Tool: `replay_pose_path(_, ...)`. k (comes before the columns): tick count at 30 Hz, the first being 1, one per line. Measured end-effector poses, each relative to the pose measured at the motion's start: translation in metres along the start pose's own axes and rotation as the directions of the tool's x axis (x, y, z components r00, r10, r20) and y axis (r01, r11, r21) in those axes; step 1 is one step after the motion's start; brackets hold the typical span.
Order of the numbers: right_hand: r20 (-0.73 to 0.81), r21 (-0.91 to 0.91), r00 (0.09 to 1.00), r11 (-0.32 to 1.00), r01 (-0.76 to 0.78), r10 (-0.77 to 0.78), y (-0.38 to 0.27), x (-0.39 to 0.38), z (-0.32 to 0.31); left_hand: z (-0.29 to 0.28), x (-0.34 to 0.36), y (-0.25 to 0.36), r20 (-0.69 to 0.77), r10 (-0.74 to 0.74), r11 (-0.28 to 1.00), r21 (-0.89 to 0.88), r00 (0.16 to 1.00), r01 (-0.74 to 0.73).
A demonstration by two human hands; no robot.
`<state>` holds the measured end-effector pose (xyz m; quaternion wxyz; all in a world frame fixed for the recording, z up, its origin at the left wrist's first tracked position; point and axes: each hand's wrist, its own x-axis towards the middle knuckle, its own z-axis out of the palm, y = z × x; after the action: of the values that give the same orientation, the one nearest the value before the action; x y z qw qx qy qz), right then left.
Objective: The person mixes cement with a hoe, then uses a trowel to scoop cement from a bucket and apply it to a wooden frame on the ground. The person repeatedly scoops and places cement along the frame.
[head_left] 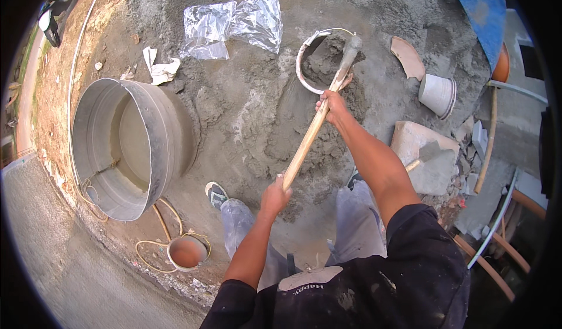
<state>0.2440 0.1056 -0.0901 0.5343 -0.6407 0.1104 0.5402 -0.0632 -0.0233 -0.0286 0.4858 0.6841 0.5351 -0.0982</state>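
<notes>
Both my hands are closed round the wooden handle of a hoe (pixel 308 141). My left hand (pixel 275 198) grips it near its lower end, between my legs. Farther up the shaft, my right hand (pixel 332 106) holds it just short of the bucket. The hoe's mortar-caked head lies over the right side of a white-rimmed bucket (pixel 302 74) with a wire handle. Wet grey mortar (pixel 322 60) shows inside the bucket, and the blade's edge is hard to make out. More mortar (pixel 281 136) lies spread on the ground around the bucket and before my feet.
A large metal tub (pixel 167 136) with some murky water stands at left, a small pail (pixel 187 253) and hose below it. Clear plastic sheeting (pixel 257 24) lies ahead. At right are a tipped bucket (pixel 434 93), a pale block (pixel 410 144) with a trowel (pixel 430 153), and rubble.
</notes>
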Motion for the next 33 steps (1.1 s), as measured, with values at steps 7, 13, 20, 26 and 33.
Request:
replay_pose_path(7, 0.059, 0.076, 0.996, 0.995, 0.060, -0.065, 0.006, -0.036, -0.015, 0.041, -0.019, 0.000, 0.094, -0.102, 0.994, -0.018, 0.990, 0.104)
replay_pose_path(13, 0.169, -0.038, 0.985, 0.999, -0.014, 0.020, 0.018, -0.138, 0.008, 0.031, -0.133, 0.022, 0.105, -0.034, 0.903, -0.424, 0.994, 0.075)
replay_pose_path(20, 0.290, -0.220, 0.957, 0.974, 0.059, 0.007, 0.068, -0.038, 0.123, -0.030, -0.066, 0.021, -0.218, -0.069, 0.859, -0.509, 0.974, -0.053)
replay_pose_path(26, 0.233, -0.506, 0.968, 0.862, 0.034, 0.099, 0.119, 0.023, 0.150, -0.037, -0.028, 0.029, 0.120, -0.287, 0.491, -0.834, 0.951, 0.253)
replay_pose_path(33, 0.021, -0.731, 0.915, 0.630, -0.261, 0.404, 0.228, -0.038, 0.056, -0.011, -0.118, 0.072, 0.428, -0.389, 0.037, -0.878, 0.816, 0.478)
